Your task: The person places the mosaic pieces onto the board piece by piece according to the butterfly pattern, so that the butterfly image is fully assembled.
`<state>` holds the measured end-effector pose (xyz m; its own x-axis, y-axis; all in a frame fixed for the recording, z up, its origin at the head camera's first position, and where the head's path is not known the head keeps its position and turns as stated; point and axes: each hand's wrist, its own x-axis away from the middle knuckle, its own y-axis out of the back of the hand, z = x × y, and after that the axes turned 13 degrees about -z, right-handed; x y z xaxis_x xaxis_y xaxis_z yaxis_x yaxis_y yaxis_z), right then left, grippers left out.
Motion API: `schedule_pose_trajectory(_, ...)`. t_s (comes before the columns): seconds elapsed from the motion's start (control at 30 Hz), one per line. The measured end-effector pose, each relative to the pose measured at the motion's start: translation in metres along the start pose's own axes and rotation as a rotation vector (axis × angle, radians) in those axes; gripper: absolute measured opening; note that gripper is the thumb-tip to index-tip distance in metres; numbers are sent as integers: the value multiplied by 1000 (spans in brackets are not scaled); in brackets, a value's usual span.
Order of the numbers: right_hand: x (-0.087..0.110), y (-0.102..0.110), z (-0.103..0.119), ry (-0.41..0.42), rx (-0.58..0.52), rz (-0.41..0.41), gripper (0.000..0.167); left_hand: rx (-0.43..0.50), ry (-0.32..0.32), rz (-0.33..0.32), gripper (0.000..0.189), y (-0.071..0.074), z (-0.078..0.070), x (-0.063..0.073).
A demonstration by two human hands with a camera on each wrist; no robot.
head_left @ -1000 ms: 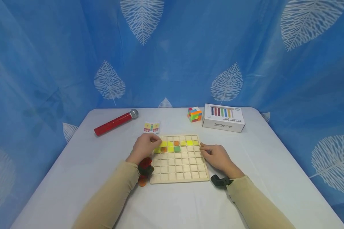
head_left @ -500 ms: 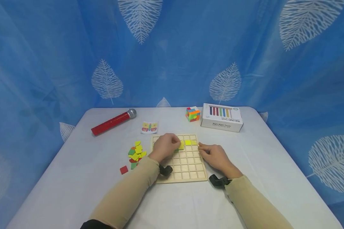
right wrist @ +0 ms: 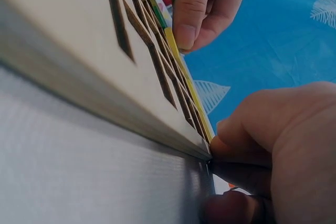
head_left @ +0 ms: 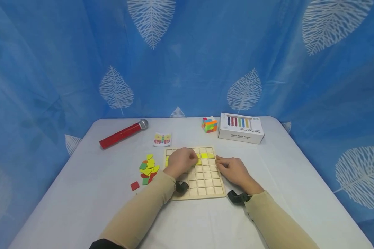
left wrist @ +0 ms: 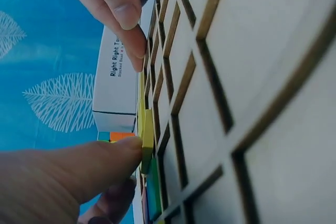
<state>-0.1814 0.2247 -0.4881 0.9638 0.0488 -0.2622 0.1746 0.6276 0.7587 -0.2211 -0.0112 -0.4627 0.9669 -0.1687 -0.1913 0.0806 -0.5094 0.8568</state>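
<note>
A wooden grid board lies on the table, with yellow tiles set in its upper rows. Over those rows is my left hand, its thumb and fingers pinching a yellow tile at a square beside a green tile. Part of the upper rows is hidden behind this hand in the head view. My right hand grips the board's right edge, thumb on top and fingers below in the right wrist view.
Loose yellow, green and red pieces lie left of the board, with a red square apart. Behind are a pattern card, a red microphone, a puzzle cube and a white box.
My left hand has moved right from the board's upper left to its upper middle, where it pinches a yellow tile. The loose pieces are uncovered. My right hand stays at the edge.
</note>
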Motion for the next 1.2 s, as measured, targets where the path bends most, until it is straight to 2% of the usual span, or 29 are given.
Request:
schedule_pose_trajectory(0.3,-2,-3,0,-11,6,11,32,-22,-15,-23,12,-2,4,5)
schedule_pose_trajectory(0.57,-1,-8,1,2,-6,13,32,14,18,-9,9,-3,9,3)
schedule_pose_trajectory(0.67,-2,-11,2,2,-8,10,32,72,44,-32,13,5,14,5)
schedule_pose_trajectory(0.73,-2,-12,2,5,-12,8,32,146,81,-89,17,19,20,6)
schedule_pose_trajectory(0.87,-3,-12,5,13,-11,9,32,279,171,-249,26,62,47,10)
schedule_pose_trajectory(0.97,-3,-9,5,9,11,9,32,279,231,-298,30,92,79,19)
schedule_pose_trajectory(1.07,-1,-5,6,-1,28,5,32,264,335,-274,34,109,111,33)
schedule_pose_trajectory(1.2,-1,-1,6,11,33,-7,31,206,447,-167,35,112,142,51)
